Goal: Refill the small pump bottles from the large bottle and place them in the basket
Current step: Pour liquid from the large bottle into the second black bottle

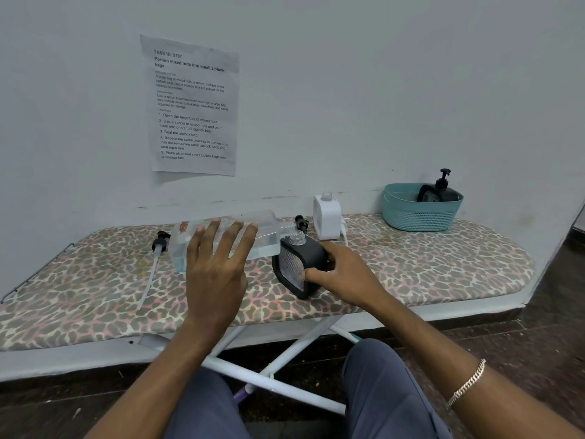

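Note:
My left hand (pixel 218 264) grips the large clear bottle (pixel 266 231), tipped on its side with its threaded neck over the open mouth of a small black bottle (pixel 302 258). My right hand (pixel 342 274) holds that black bottle, tilted toward the large one. Clear liquid lies along the lower side of the large bottle. A small white bottle (pixel 327 217) stands uncapped behind them. A teal basket (pixel 421 213) at the back right holds a black pump bottle (pixel 438 193).
All of it rests on an ironing board with a leopard-print cover (pixel 427 264) against a white wall. A loose black pump with a long tube (pixel 155 258) lies at the left, another black pump (pixel 301 221) behind the bottles. A printed sheet (pixel 193 106) hangs on the wall.

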The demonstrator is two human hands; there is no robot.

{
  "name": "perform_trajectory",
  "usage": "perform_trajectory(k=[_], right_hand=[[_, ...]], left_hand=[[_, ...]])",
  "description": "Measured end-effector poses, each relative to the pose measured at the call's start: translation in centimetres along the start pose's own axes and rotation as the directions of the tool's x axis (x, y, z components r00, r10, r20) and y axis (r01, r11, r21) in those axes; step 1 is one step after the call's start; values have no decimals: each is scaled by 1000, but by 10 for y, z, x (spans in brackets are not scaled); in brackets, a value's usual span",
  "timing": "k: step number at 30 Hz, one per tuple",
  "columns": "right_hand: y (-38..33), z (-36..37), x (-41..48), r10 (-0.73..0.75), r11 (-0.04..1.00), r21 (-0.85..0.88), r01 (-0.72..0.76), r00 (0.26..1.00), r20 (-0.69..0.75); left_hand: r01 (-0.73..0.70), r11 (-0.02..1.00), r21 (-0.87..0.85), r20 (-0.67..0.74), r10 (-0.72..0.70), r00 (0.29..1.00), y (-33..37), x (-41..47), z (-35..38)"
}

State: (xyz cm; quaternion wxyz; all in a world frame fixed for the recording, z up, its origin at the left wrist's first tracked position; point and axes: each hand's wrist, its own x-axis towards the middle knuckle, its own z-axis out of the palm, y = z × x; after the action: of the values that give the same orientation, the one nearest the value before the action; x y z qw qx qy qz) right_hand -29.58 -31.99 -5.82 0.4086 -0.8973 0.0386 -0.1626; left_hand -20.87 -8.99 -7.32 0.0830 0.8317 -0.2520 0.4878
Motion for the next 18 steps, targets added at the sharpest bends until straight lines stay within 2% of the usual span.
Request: perform_trajectory(k=[18], right_hand=[[4,1,2,-3,1000,11,3,1000,0]], left_hand=[[6,1000,-5,-11,-6,1000,0,0,0]])
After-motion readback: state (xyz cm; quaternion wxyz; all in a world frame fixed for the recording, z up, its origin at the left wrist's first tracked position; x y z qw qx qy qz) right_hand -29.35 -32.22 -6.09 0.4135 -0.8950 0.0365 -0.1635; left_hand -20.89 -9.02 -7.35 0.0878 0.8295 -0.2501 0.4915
